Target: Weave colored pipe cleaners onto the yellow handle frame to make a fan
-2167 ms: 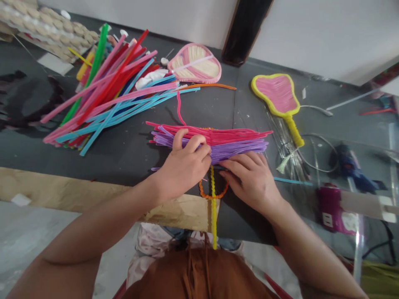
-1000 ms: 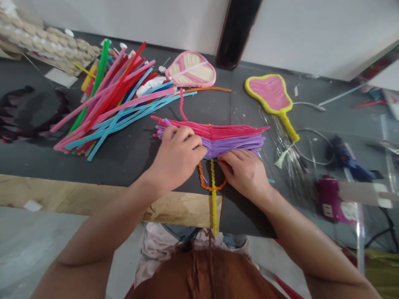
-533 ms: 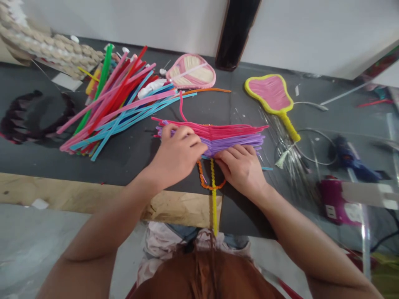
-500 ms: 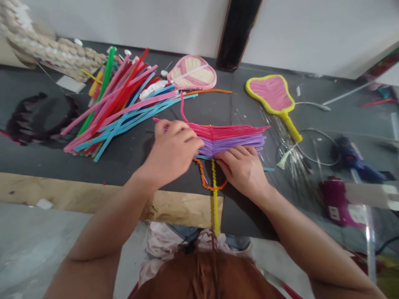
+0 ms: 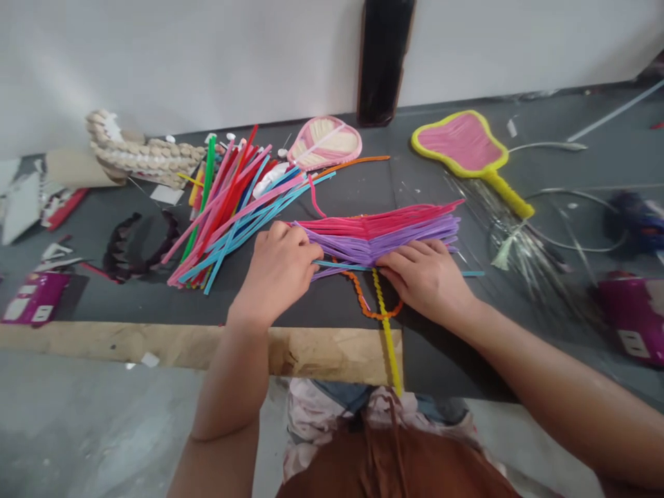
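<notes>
A fan-shaped bundle of pink and purple pipe cleaners [image 5: 384,228] lies on the dark table [image 5: 332,304], over an orange loop [image 5: 363,304] and a yellow stem [image 5: 386,332] that runs off the front edge. My left hand [image 5: 277,273] has its fingers curled onto the purple strands at the bundle's left side. My right hand [image 5: 428,277] presses its closed fingers down on the purple strands at the middle right. A thin blue strand [image 5: 337,264] runs between my hands.
A pile of loose coloured pipe cleaners [image 5: 233,200] lies to the left. Behind are a pink leaf-shaped piece [image 5: 326,142] and a pink fan with a yellow rim and handle [image 5: 467,145]. Wires [image 5: 523,242], a glue gun [image 5: 640,214] and a magenta box [image 5: 630,318] are at the right.
The view has tilted up and shifted, showing more of the left table. My left hand slid down from the pink strands to the purple ones. My right hand stays pressed on the bundle.
</notes>
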Motion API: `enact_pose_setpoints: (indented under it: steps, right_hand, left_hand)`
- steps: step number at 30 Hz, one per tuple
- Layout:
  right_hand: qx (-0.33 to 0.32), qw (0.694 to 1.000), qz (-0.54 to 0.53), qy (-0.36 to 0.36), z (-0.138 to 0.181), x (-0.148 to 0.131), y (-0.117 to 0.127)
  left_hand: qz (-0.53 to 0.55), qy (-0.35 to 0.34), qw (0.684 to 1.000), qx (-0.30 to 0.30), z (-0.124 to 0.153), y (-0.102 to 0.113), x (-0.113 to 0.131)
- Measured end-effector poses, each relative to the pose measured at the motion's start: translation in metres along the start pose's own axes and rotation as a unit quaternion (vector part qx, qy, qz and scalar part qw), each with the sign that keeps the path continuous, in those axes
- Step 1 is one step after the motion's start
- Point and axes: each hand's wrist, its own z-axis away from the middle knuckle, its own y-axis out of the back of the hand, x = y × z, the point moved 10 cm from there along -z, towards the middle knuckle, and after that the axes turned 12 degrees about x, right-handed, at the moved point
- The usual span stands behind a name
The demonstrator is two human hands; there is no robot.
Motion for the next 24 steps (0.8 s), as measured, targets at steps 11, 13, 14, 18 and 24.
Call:
enact_pose_setpoints:
  steps: [11,13,14,18,24]
  right_hand:
    - [-0.052,0.998,0.004,-0.043,-0.001,0.008,-0.011]
    - [-0.062,0.997,0.004,-0.049,-0.001,0.009,-0.012]
    - [-0.067,0.996,0.004,-0.052,-0.002,0.009,-0.013]
    - [-0.076,0.996,0.001,-0.056,-0.002,0.009,-0.014]
    - [-0.061,0.997,-0.002,-0.05,-0.002,0.008,-0.012]
  left_hand:
    - [0.333,0.111,0.936,-0.027,-0.003,0.003,-0.007]
    - [0.397,0.133,0.906,-0.054,-0.005,-0.008,0.001]
    - [0.423,0.147,0.892,-0.063,-0.006,-0.014,0.005]
    - [0.533,0.191,0.822,-0.07,-0.007,-0.03,0.014]
    - [0.592,0.19,0.783,-0.033,-0.012,-0.033,0.009]
